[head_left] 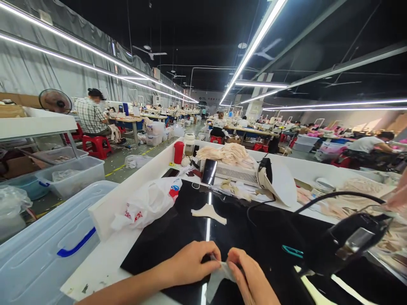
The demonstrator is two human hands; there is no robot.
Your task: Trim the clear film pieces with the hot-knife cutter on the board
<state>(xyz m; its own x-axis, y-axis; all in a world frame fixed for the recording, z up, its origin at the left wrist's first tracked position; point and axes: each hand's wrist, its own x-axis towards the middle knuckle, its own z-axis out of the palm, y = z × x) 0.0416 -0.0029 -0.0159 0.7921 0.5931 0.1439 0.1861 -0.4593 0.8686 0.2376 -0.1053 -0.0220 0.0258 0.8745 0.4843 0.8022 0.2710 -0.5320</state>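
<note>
My left hand (199, 263) and my right hand (249, 273) are close together over the near part of a black glossy work surface (178, 237). Between them a small, thin pale-grey piece of fabric (215, 283) is pinched by the fingers of both hands, its lower end hanging down toward me. Part of it is hidden behind my right fingers. Farther away on the black surface lies a cream, curved cut piece (209, 213), flat and touched by neither hand.
A white plastic bag (152, 203) lies at left, beside a lidded bin (41, 250). At right stand a black machine (343, 241) with a cable and a teal-handled tool (292, 251). Stacked cream pieces (227, 154), a phone (209, 170) and a red cup (178, 152) are behind. People sit farther off.
</note>
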